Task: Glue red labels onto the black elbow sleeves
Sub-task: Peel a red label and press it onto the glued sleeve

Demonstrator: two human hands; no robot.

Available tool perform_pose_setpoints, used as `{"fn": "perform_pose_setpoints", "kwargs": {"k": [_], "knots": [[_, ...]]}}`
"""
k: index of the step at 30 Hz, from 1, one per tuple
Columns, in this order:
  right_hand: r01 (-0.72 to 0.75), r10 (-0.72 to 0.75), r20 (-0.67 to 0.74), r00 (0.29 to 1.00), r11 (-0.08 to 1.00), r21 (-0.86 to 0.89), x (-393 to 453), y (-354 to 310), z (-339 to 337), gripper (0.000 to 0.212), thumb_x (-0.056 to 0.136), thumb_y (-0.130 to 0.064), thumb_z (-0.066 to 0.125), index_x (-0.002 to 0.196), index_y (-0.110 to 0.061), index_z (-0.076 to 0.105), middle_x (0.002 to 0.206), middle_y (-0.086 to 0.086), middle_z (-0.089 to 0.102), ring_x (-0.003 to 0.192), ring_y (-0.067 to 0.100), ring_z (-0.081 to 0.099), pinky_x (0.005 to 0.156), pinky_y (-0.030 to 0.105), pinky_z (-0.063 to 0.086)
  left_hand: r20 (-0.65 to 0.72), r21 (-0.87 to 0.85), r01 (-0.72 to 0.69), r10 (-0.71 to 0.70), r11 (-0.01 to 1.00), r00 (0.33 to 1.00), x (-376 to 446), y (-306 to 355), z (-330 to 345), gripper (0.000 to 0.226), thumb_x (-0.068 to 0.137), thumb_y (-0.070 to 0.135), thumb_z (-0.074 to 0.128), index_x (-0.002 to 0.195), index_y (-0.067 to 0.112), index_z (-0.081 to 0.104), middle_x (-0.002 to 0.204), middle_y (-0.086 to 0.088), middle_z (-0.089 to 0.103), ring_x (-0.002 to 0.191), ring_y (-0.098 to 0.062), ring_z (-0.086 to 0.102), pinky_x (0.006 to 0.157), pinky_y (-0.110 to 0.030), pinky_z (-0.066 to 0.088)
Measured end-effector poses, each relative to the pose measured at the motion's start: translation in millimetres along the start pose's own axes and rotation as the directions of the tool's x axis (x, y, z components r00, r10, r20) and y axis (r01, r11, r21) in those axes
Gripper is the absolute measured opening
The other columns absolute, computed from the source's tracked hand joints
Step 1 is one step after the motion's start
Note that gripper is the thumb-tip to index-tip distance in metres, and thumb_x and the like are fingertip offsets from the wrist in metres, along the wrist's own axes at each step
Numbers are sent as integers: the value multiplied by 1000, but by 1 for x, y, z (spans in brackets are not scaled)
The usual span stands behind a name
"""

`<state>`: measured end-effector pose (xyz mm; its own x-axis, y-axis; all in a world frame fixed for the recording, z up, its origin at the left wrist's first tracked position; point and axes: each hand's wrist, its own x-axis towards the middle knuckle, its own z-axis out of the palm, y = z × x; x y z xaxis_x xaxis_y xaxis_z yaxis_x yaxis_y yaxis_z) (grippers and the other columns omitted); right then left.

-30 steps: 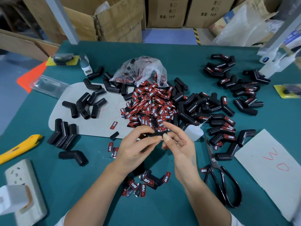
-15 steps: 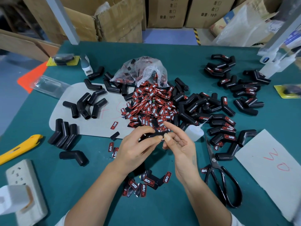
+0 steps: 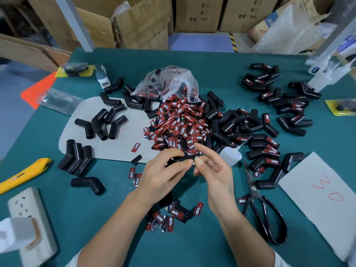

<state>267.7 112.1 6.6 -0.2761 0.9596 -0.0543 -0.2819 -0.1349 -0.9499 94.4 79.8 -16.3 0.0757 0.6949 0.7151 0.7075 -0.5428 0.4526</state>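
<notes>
Both hands met just near of the heap of red-and-black printed labels. The left hand gripped a black rubber elbow sleeve, its long axis running across toward the right hand, whose thumb and forefinger pinched at its end. Beyond the heap, green felt tabletop and cardboard boxes.

The left hand and right hand cover most of the small black piece pinched between their fingertips, so its shape, perhaps an elbow sleeve, cannot be told. The crumpled plastic bag veils the labels inside it. The power strip and yellow utility knife run off the left edge. Motion blurs the yellow blister card at far right.
</notes>
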Motion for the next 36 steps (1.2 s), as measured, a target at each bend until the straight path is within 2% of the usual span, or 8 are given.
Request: {"fn": "perform_pose_setpoints", "kwargs": {"k": [7,12,19,28,31,36], "knots": [[4,-4,50,999,1000,10,-3,-4,5,40,99,-19,67,137,-30,68,87,6,72,79,14,67,76,23,56,-70,-118,98,-107,988,992,-2,6,-2,25,95,2,77,119,9,77,120,-7,62,109,-21,67,92,-29,53],[-22,21,84,996,1000,5,-3,-5,6,39,101,-20,63,138,-31,67,82,9,71,79,15,68,74,24,56,-38,-166,164,-173,972,984,-2,6,-3,21,92,-1,79,113,4,81,117,-9,64,109,-22,68,92,-29,53],[-28,27,70,997,1000,13,-3,-3,5,37,101,-18,63,134,-31,71,74,3,66,74,12,62,71,22,52,-66,-203,177,-194,963,979,2,10,-2,20,88,-1,80,108,3,81,114,-8,66,106,-20,68,90,-28,54],[-59,58,59,997,998,14,-3,-6,5,40,99,-23,66,139,-29,66,83,10,76,78,16,72,69,23,54,-23,-193,210,-219,958,976,3,10,-8,27,90,1,80,117,1,78,114,-11,69,106,-20,69,91,-29,54],[-60,60,40,997,998,6,-2,-6,3,41,98,-22,66,139,-27,67,82,9,76,76,15,71,67,21,52,-12,-177,199,-204,964,979,4,8,-7,28,88,-1,82,116,0,78,115,-12,70,106,-20,70,89,-29,55],[-51,52,33,998,998,-30,-4,-6,2,39,97,-22,67,136,-27,70,75,8,72,72,12,67,66,18,48,-23,-59,82,-84,995,996,1,2,-6,26,93,3,81,117,-4,77,115,-16,73,105,-24,73,85,-35,61]]}}
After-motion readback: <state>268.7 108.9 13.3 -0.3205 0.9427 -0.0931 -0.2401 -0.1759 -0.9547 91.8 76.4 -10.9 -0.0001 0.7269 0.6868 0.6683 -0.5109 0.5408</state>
